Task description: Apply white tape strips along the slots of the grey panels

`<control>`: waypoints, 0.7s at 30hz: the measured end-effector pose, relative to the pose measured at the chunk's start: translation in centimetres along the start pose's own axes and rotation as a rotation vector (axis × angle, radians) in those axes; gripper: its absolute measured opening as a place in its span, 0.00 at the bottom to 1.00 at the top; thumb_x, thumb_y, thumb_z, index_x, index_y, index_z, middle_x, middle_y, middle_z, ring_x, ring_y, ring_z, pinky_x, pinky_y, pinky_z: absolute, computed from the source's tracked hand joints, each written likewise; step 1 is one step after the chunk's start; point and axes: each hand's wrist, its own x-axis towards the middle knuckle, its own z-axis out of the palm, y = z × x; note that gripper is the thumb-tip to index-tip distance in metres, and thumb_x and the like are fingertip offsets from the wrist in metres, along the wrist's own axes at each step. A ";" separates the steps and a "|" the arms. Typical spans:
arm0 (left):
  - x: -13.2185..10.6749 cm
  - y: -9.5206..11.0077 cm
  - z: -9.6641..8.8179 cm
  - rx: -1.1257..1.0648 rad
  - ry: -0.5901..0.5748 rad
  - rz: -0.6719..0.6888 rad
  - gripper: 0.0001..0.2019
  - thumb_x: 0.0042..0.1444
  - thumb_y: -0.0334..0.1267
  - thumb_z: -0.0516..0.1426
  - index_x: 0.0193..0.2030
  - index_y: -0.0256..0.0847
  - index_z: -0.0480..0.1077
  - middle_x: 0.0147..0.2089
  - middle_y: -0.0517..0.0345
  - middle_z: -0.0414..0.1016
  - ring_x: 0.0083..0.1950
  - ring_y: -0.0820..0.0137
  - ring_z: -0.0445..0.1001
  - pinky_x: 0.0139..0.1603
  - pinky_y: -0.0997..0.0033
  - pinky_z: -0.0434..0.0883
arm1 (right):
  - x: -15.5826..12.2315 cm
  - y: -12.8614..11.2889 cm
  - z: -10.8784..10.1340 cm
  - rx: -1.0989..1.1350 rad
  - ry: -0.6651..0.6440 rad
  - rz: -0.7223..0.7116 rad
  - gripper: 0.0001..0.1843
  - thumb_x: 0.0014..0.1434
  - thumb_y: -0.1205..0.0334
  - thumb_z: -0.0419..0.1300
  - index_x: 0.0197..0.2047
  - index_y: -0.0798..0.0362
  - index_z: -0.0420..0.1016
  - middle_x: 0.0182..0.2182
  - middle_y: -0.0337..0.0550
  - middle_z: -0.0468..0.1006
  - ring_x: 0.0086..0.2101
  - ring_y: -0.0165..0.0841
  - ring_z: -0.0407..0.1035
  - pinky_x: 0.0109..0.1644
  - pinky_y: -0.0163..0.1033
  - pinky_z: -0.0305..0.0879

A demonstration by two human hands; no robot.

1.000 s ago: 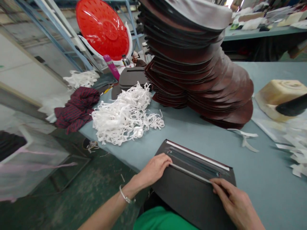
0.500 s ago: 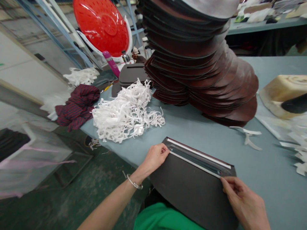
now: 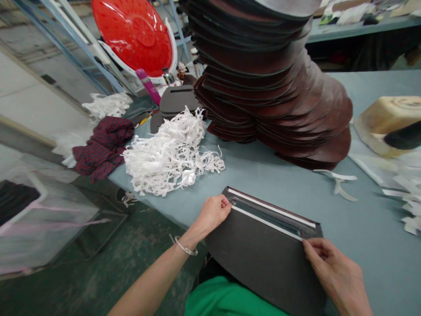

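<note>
A dark panel [image 3: 263,259] with a curved lower edge lies at the table's front edge, partly over my lap. Near its straight top edge runs a long slot [image 3: 266,218], with one narrow white strip [image 3: 272,207] above it and another white strip [image 3: 266,223] along its lower side. My left hand [image 3: 213,215] pinches the left end of the lower strip, fingers closed. At that strip's other end, my right hand [image 3: 333,265] has thumb and forefinger pressed together. The strip lies straight between both hands.
A tall stack of reddish-brown curved panels [image 3: 276,105] stands behind. White strip scraps [image 3: 167,158] are heaped left of it, beside a striped cloth [image 3: 101,145]. Loose white strips [image 3: 338,182] and a tape dispenser-like block [image 3: 388,127] lie right.
The view has shifted slightly. Both hands stay at the two ends of the lower white strip, and the panel has hardly moved.
</note>
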 end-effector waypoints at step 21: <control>-5.6 -0.3 2.8 0.795 0.161 0.593 0.34 0.55 0.20 0.48 0.66 0.54 0.55 0.58 0.44 0.63 0.54 0.55 0.65 0.51 0.54 0.70 | -0.1 -0.2 -0.4 0.065 -0.019 0.040 0.10 0.54 0.56 0.52 0.26 0.50 0.69 0.18 0.34 0.71 0.22 0.30 0.65 0.28 0.34 0.53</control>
